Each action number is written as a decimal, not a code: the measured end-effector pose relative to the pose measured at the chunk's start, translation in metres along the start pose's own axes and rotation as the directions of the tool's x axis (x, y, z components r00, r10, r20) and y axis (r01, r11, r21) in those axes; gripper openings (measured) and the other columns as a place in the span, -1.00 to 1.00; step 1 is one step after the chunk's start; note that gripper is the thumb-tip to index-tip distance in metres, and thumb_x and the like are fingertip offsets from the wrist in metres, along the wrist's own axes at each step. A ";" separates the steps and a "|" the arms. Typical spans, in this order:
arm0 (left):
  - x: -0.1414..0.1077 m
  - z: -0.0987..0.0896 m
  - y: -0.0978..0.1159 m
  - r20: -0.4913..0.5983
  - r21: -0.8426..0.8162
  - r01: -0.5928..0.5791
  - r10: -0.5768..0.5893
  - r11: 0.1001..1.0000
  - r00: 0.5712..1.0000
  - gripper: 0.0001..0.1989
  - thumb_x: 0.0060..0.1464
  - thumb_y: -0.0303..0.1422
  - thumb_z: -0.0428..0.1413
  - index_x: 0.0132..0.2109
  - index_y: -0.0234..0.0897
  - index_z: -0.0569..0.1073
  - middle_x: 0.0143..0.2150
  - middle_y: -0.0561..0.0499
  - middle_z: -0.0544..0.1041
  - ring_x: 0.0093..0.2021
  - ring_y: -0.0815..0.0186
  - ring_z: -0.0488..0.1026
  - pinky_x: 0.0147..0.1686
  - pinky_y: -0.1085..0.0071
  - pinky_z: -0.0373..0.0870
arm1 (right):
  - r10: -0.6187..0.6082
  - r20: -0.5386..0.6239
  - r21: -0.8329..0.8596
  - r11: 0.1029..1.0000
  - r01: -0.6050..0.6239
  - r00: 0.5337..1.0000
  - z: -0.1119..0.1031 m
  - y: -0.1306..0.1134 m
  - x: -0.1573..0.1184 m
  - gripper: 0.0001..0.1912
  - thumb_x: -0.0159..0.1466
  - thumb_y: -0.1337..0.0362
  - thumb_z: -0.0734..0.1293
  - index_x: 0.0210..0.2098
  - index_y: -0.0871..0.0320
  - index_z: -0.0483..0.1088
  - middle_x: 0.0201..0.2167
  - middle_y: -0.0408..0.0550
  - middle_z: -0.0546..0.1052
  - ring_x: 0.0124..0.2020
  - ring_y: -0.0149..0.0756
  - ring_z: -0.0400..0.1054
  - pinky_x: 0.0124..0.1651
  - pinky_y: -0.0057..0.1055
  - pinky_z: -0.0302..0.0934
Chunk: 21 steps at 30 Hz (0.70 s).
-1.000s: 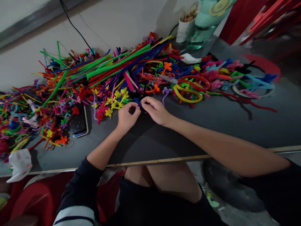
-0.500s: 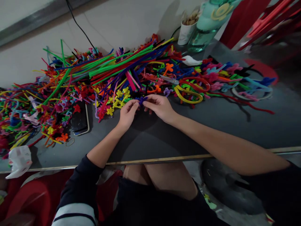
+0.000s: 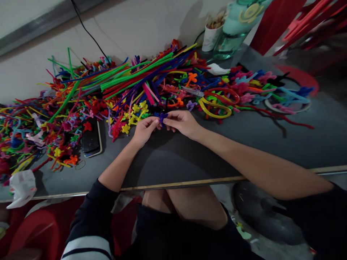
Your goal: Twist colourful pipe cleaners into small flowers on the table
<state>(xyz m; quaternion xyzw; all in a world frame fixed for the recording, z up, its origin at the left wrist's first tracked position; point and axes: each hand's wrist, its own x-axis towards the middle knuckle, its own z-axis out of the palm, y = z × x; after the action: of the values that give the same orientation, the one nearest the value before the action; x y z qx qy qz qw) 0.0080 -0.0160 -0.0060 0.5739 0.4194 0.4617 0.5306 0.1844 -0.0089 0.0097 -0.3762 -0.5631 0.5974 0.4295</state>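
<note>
Between my two hands is a small dark purple pipe-cleaner flower (image 3: 162, 118), held just above the grey table. My left hand (image 3: 146, 129) pinches its left side between thumb and fingers. From the other side, my right hand (image 3: 181, 123) pinches it with thumb and forefinger, the remaining fingers curled beneath. Part of the flower is hidden by the fingertips. Just left of my hands lie yellow pipe-cleaner flowers (image 3: 135, 115). A lilac pipe-cleaner flower (image 3: 191, 105) lies beyond my right hand.
A long heap of coloured pipe cleaners (image 3: 141, 76) covers the back of the table (image 3: 173, 162). Scissors (image 3: 215, 108) with yellow and red handles lie to the right. A phone (image 3: 91, 139) is at left. A water bottle (image 3: 230, 36) and paper cup (image 3: 212, 37) stand behind.
The purple flower has turned a little between my fingers, and more of its petals show. Both hands stay in nearly the same place; the whole view has shifted slightly.
</note>
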 end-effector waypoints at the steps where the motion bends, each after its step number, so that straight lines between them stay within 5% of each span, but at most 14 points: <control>1: 0.000 0.000 0.000 0.002 -0.004 0.001 -0.001 1.000 1.000 -0.60 -0.02 -0.01 0.24 -0.32 -0.32 0.53 -0.51 0.05 0.49 -0.49 0.47 0.38 -0.47 0.52 0.27 | 0.002 0.009 -0.004 1.000 -0.002 1.000 -0.001 0.000 0.000 -0.62 -0.03 0.04 0.54 -0.45 0.20 0.45 -0.61 -0.19 0.43 -0.63 -0.51 0.26 -0.65 -0.54 0.11; 13: -0.003 -0.002 0.005 0.045 0.021 0.053 -0.054 0.998 0.998 -0.60 -0.18 -0.02 0.33 -0.39 -0.31 0.59 -0.53 0.02 0.53 -0.52 0.43 0.42 -0.41 0.45 0.40 | 0.004 0.128 -0.011 1.000 -0.003 0.992 -0.004 0.004 0.000 -0.67 0.01 0.07 0.48 -0.42 0.18 0.38 -0.58 -0.16 0.44 -0.58 -0.46 0.29 -0.61 -0.51 0.13; 21: -0.005 -0.001 0.005 -0.006 0.063 0.039 -0.039 0.997 0.999 -0.66 -0.19 -0.10 0.36 -0.37 -0.31 0.62 -0.55 0.03 0.54 -0.54 0.44 0.41 -0.42 0.48 0.39 | -0.133 -0.007 -0.182 0.975 0.129 0.991 -0.001 0.001 -0.006 -0.70 -0.02 0.13 0.46 -0.49 0.16 0.30 -0.58 -0.21 0.32 -0.58 -0.51 0.12 -0.56 -0.49 0.00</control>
<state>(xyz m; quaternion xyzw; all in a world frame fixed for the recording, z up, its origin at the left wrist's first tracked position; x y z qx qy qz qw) 0.0061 -0.0214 -0.0012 0.5808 0.4462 0.4394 0.5201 0.1874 -0.0145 0.0084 -0.3814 -0.6344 0.5106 0.4374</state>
